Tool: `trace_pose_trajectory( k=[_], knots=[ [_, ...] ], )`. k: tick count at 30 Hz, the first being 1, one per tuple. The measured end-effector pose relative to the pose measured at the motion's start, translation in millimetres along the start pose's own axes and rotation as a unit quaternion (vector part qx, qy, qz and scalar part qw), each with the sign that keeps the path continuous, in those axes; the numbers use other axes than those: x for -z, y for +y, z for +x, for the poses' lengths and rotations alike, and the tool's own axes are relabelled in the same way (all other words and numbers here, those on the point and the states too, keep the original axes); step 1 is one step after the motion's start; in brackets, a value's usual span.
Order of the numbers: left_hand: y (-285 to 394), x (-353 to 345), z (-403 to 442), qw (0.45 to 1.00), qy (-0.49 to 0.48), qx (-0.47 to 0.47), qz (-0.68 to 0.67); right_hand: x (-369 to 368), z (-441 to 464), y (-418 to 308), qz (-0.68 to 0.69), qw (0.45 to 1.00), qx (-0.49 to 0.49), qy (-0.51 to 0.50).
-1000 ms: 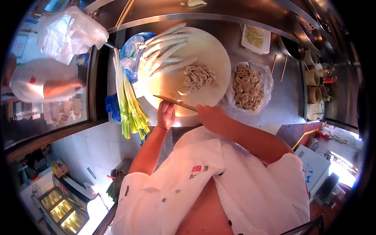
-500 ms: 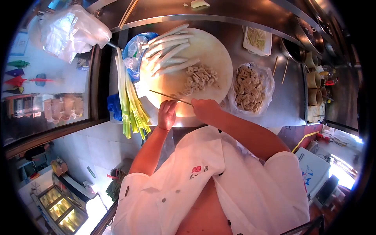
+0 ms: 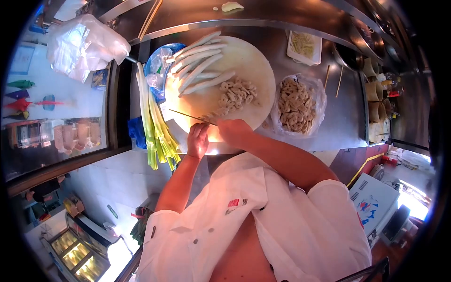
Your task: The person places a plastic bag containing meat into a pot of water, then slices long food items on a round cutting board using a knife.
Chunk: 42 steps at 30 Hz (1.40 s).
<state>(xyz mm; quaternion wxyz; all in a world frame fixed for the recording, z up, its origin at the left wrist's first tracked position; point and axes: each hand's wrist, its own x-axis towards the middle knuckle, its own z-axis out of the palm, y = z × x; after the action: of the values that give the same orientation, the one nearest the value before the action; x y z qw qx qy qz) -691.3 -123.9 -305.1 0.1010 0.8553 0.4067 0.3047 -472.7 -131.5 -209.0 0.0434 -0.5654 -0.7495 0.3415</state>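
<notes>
One cut seems under way: the right hand (image 3: 233, 131) grips a knife (image 3: 190, 116); the left hand (image 3: 198, 140), hold unclear, curls alongside, needing fingertip clearance.

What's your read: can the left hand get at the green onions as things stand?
Probably yes: the green onions lie close on the left hand's outer side, with nothing visibly blocking between. The knife in the right hand points leftward, though, so some care seems wise.
</notes>
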Motion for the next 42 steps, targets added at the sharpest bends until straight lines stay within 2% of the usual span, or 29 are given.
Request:
trace_pose_trajectory(
  k=[2, 8, 17, 24, 29, 34, 37, 38, 40, 42],
  knots=[
    [-1, 1, 4, 1.000, 0.001, -0.005, 0.001, 11, -6, 2, -0.019, 0.999, -0.023, -0.035],
    [-2, -5, -6, 0.999, 0.036, 0.014, -0.006, 27, -58, -2, -0.016, 0.999, -0.023, -0.032],
    [1, 0, -6, 0.999, 0.001, 0.034, -0.005, -3, -10, 1, -0.022, 1.000, 0.007, -0.002],
    [1, -3, -8, 0.999, 0.038, 0.038, -0.007, 27, -53, -6, -0.031, 0.999, -0.015, -0.041],
    [1, -5, -9, 0.998, 0.029, 0.046, -0.003, -17, -20, -1, 0.008, 1.000, -0.011, 0.014],
    [10, -1, 1, 0.998, 0.010, 0.063, -0.003, -10, -5, 13, -0.021, 1.000, -0.003, 0.019],
    [29, 5, 8, 0.977, 0.024, 0.158, -0.143, 21, -19, 20, -0.021, 0.999, -0.029, 0.015],
    [29, 9, 8, 0.977, 0.024, 0.158, -0.144, 34, -29, 19, -0.032, 0.998, -0.042, 0.017],
    [21, 20, 4, 0.971, 0.095, 0.197, -0.093, 49, -47, 21, -0.041, 0.997, -0.037, 0.048],
    [-8, 25, -14, 0.921, 0.153, 0.335, -0.125, 60, -60, 24, -0.049, 0.995, -0.033, 0.083]
  ],
)
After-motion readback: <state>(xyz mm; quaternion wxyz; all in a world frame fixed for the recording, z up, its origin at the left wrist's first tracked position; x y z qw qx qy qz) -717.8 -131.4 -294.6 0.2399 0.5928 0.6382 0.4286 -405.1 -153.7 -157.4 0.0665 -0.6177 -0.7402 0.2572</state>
